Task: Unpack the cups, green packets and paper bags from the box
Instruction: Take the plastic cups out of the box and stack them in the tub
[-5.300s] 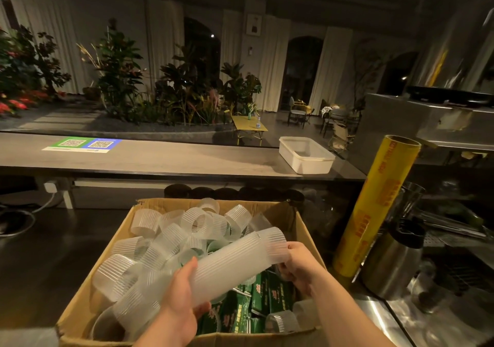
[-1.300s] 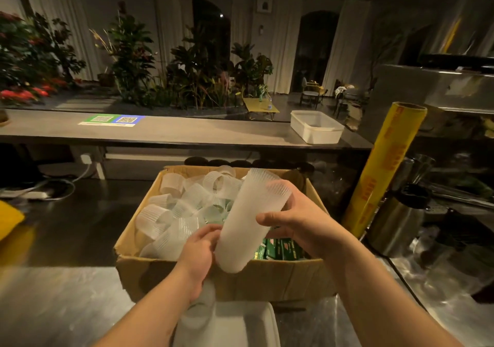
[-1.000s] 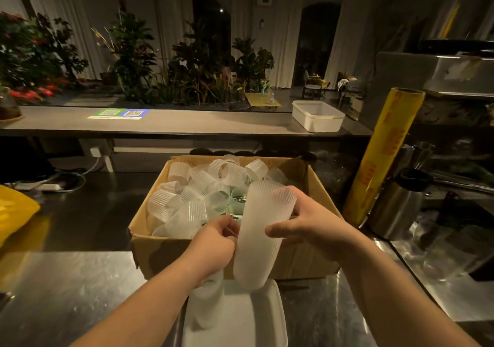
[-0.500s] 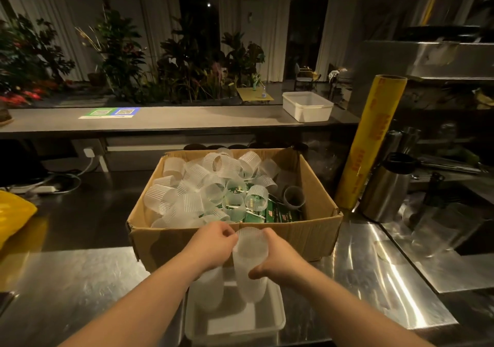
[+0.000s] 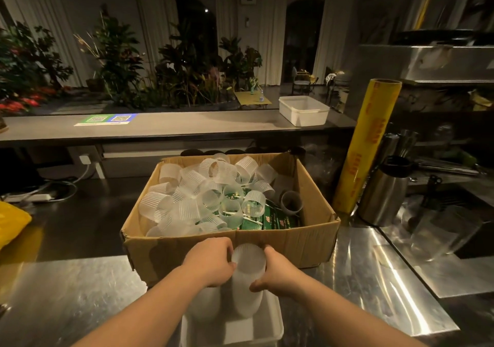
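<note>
An open cardboard box stands on the steel counter, holding several frosted ribbed cups on the left and green packets at the front right. In front of the box a stack of frosted cups stands upright in a white tray. My left hand and my right hand grip this stack from either side near its top. A second stack of cups stands in the tray under my left wrist. No paper bags are visible.
A yellow roll of cling film leans right of the box, beside a steel jug. A white tub sits on the raised counter behind. A yellow bag lies at the far left. Cables lie back left.
The cup stack came out of the box, was turned upright and lowered into the white tray. Both hands slid down with it and still hold it.
</note>
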